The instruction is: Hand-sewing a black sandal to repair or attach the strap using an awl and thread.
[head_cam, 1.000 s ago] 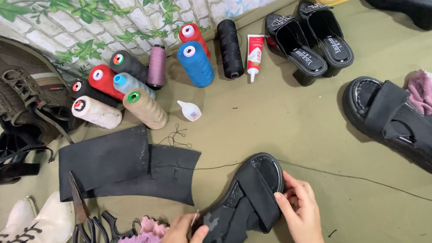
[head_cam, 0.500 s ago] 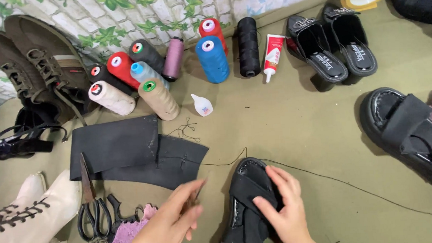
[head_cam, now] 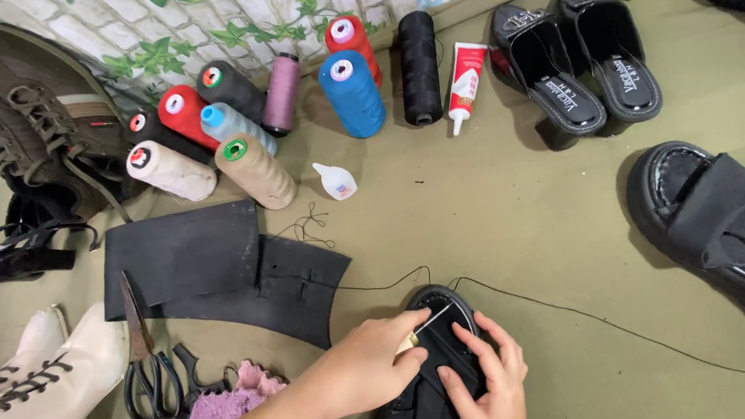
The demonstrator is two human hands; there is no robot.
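Two hands work at the bottom edge, but start at the far left: a cream boot (head_cam: pixel 41 379) lies by scissors (head_cam: pixel 149 370), with brown sneakers (head_cam: pixel 38 123) above and black rubber sheets (head_cam: pixel 224 270) beside them. Behind the sheets sit thread cones (head_cam: pixel 243 131) in red, blue, beige and grey, a small glue bottle (head_cam: pixel 335 180) and a glue tube (head_cam: pixel 466 84). Lower down, the left hand (head_cam: pixel 371 369) is closed in a pinch on a needle (head_cam: pixel 428 323), whose tip angles up over the black sandal (head_cam: pixel 433 358). The right hand (head_cam: pixel 489 380) lies on the sandal with fingers spread, pressing it down to the green cloth (head_cam: pixel 490 213). A black thread (head_cam: pixel 612 325) trails from the sandal's toe out to the right. This looks like hand-stitching around the sandal's rim, mid-stitch. The next move calls for a steady push along the seam while the sandal is kept from sliding. Farther right stand black mules (head_cam: pixel 584 58) and a chunky black shoe (head_cam: pixel 708 220).
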